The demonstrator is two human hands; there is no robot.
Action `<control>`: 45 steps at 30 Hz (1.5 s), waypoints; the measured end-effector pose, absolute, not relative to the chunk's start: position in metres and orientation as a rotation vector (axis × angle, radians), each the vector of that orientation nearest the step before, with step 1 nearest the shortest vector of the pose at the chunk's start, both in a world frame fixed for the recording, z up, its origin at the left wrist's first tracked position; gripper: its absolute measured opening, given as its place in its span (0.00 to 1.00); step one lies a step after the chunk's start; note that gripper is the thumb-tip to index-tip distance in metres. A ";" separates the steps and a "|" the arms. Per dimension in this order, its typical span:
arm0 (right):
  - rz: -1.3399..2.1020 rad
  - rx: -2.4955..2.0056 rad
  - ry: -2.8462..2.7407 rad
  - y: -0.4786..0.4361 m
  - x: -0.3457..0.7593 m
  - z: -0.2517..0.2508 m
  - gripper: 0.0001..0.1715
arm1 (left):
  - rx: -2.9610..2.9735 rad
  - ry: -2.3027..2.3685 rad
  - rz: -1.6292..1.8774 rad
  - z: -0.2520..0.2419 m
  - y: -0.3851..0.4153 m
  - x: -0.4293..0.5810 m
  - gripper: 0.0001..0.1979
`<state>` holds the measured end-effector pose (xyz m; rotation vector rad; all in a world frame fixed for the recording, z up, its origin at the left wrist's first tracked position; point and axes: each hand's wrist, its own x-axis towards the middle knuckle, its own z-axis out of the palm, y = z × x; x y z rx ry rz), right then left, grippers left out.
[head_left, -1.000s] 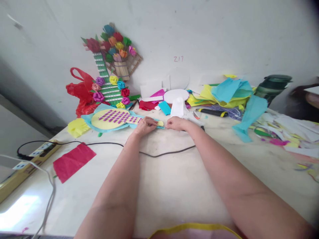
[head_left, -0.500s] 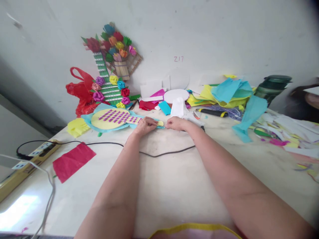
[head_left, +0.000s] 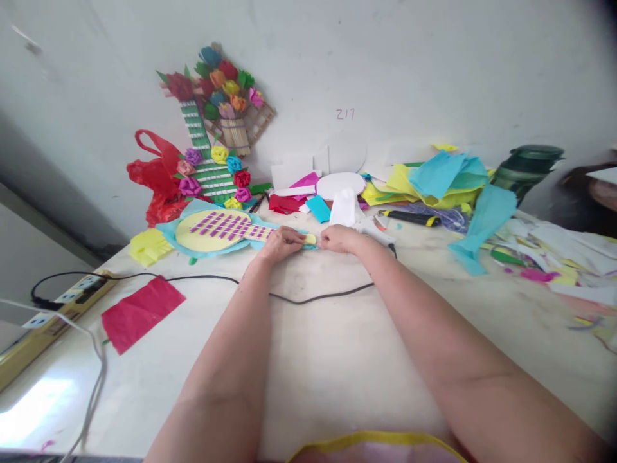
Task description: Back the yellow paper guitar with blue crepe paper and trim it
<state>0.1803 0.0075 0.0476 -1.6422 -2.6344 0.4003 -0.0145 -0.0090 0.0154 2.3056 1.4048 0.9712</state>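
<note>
A pale yellow guitar-like cutout point(head_left: 205, 231) with a purple woven pattern lies on blue paper point(head_left: 193, 207) on the table. My left hand point(head_left: 282, 244) presses on its narrow neck, fingers bent together around it near the end. Just right of the yellow tip, my right hand point(head_left: 341, 239) pinches the edge of the blue paper. The two hands are a short gap apart, with the yellow end showing between them. Beyond my right hand lies a white glue gun point(head_left: 378, 233), partly hidden.
A black cable point(head_left: 308, 301) crosses the table to a power strip point(head_left: 91, 296). Red paper point(head_left: 143, 314) lies left; flower crafts point(head_left: 216, 173) stand behind. Coloured papers point(head_left: 434, 180), a black-yellow cutter point(head_left: 412, 218), a dark bottle point(head_left: 527, 170) and scraps point(head_left: 559, 257) lie right.
My right hand and forearm have shifted very slightly, uncovering a bit more of the glue gun's cord end. My left hand stays on the neck.
</note>
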 end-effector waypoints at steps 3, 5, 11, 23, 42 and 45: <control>0.292 -1.690 -2.665 -0.001 0.173 0.056 0.17 | 2.314 1.414 0.939 0.015 -0.008 -0.015 0.07; 0.235 -1.707 -2.674 -0.004 0.171 0.058 0.17 | 2.341 1.411 0.923 0.015 -0.008 -0.016 0.07; 0.369 -1.597 -2.655 0.007 0.190 0.054 0.18 | 2.320 1.366 0.925 0.017 -0.009 -0.018 0.11; 0.399 -1.313 -2.587 0.004 0.179 0.048 0.21 | 2.112 1.295 1.051 0.019 -0.012 -0.023 0.11; -0.077 -1.368 -3.025 -0.009 0.171 0.059 0.30 | 2.561 1.606 0.981 0.013 -0.006 -0.016 0.18; -0.065 -1.367 -3.020 -0.011 0.170 0.061 0.29 | 2.612 1.689 0.872 0.009 -0.004 -0.018 0.22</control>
